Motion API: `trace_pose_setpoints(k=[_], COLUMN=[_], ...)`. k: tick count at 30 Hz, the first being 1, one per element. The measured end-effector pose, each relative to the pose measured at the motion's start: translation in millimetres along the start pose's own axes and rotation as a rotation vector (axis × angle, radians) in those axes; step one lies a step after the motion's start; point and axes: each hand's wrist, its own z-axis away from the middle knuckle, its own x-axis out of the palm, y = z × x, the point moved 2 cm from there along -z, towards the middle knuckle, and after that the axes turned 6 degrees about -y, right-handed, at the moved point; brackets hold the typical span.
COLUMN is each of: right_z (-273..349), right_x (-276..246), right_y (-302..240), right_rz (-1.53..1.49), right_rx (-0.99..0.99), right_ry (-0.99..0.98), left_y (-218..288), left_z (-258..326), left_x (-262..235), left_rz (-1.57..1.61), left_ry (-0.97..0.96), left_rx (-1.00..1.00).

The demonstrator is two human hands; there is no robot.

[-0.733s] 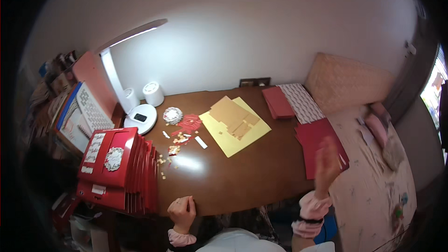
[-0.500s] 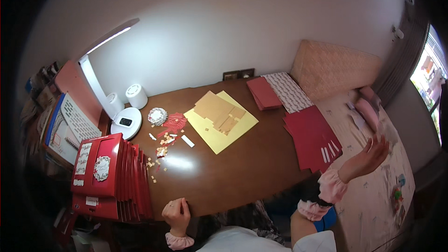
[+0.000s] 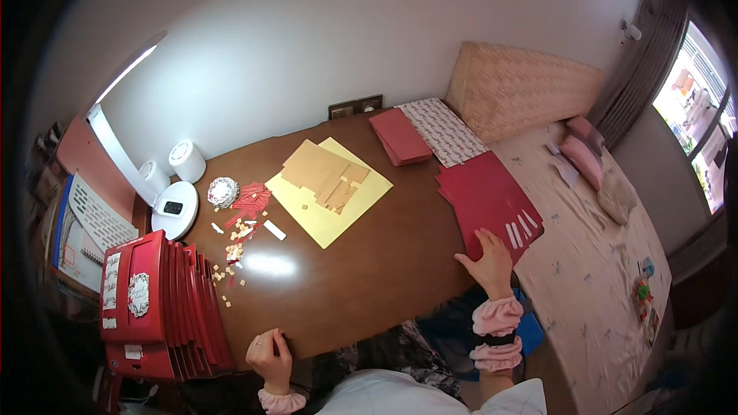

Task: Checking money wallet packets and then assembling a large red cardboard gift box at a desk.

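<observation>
My right hand [image 3: 490,261] is open, fingers spread, at the near edge of the stacked dark red card sheets [image 3: 480,192] on the table's right side. Whether the fingertips touch the top sheet I cannot tell. White strips [image 3: 521,229] lie on that stack's near right corner, just beyond my fingers. At the table's front edge rests my left hand [image 3: 270,357], curled closed with nothing showing in it. Left of it stands a row of assembled red folders [image 3: 142,300] with floral labels. Mid-table, brown card pieces [image 3: 319,173] lie on a yellow sheet [image 3: 330,234].
Loose red strips [image 3: 250,198], small tan squares [image 3: 234,252] and a stack of round floral labels [image 3: 223,192] lie left of the yellow sheet. A lit lamp [image 3: 115,134] stands behind. Smaller red cards [image 3: 400,137] and a patterned sheet [image 3: 442,132] lie at back right, beside a bed [image 3: 584,261].
My right hand has come left from over the bed to the near edge of the dark red sheets. My left hand stays curled at the table edge. The whole view has shifted.
</observation>
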Motion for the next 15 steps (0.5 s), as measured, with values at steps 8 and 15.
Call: trace_pose_setpoints(k=[8, 15], right_z=[22.5, 43.3], right_x=[-2.6, -14.5], right_y=[-16.3, -19.2], right_rz=[-0.082, -0.078], right_rx=[-0.028, -0.199], right_ry=[0.043, 0.029], left_y=[-2.0, 3.4], left_z=[2.2, -3.0], left_x=[-3.1, -8.3], left_rz=[0.169, 0.248], left_ry=[-0.036, -0.047], left_rx=[-0.077, -0.111])
